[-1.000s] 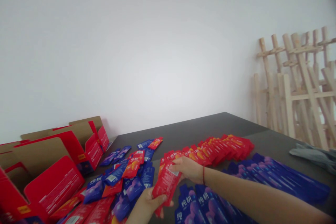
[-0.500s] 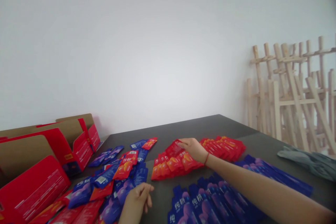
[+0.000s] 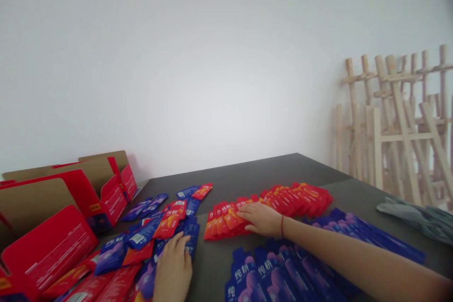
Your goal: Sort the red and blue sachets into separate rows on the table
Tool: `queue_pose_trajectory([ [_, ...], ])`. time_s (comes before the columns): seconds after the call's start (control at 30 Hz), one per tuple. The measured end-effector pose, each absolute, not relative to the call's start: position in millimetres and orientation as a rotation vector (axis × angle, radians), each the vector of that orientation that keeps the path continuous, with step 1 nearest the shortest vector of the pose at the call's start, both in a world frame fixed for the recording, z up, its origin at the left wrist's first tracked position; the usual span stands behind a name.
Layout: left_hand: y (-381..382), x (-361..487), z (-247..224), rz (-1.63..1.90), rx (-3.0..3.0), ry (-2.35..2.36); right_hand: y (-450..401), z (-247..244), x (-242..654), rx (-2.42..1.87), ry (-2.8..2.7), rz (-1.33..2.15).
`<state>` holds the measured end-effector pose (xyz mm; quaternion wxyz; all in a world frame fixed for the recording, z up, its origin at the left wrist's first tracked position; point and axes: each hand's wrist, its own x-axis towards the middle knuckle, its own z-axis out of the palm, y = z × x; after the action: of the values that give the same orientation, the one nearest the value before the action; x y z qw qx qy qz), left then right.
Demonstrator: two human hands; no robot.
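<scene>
My left hand (image 3: 174, 266) reaches over the near right side of a mixed heap, fingers bent and apart on a blue pouch (image 3: 193, 232). No pouch is visibly gripped in it. Palm down, my right hand (image 3: 261, 218) lies on a fanned row of red pouches (image 3: 222, 222), fingers stretched out and touching their fronts. The row overlaps from left to right across the middle of the table. In the heap, red pouches (image 3: 170, 221) and blue pouches (image 3: 111, 254) lie loosely at different angles.
Overlapping blue pouches (image 3: 272, 271) lie in a row at the near right, partly under my right forearm. Open red cardboard boxes (image 3: 53, 250) stand at the left. Grey gloves (image 3: 417, 217) rest on the dark table's (image 3: 262, 170) right side. Wooden easels (image 3: 392, 122) lean by the wall.
My right hand has laid the red pouch it held onto the row and flattened over it. My left hand has moved left and forward onto the heap.
</scene>
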<state>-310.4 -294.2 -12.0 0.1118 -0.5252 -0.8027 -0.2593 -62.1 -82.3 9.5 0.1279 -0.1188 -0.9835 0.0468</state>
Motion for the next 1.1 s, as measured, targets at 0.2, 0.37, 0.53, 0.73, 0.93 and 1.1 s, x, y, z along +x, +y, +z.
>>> queue_pose_trajectory([
  [0.2,-294.5,-316.8,-12.7,-0.840,-1.422,-2.463,-110.3,30.0,-91.2,-0.304,-2.814,0.034],
  [0.37,-288.9,-334.3,-14.5,-1.350,-1.183,-2.503,-172.5,21.9,-162.3,-0.071,-2.783,0.132],
  [0.53,-292.0,-351.4,-14.5,-1.899,-0.925,-2.499,-214.9,9.0,-233.3,-0.165,-2.793,0.133],
  [0.73,-295.6,-353.2,-11.4,-2.144,-0.850,-2.392,-232.1,-3.2,-258.4,-0.222,-2.808,0.063],
  [0.93,-298.7,-342.3,0.0,-2.232,-0.866,-2.309,-224.3,-2.0,-223.3,-0.163,-2.814,0.166],
  [1.1,-301.6,-340.4,7.3,-2.177,-1.033,-2.331,-209.0,14.9,-182.4,-0.370,-2.383,1.291],
])
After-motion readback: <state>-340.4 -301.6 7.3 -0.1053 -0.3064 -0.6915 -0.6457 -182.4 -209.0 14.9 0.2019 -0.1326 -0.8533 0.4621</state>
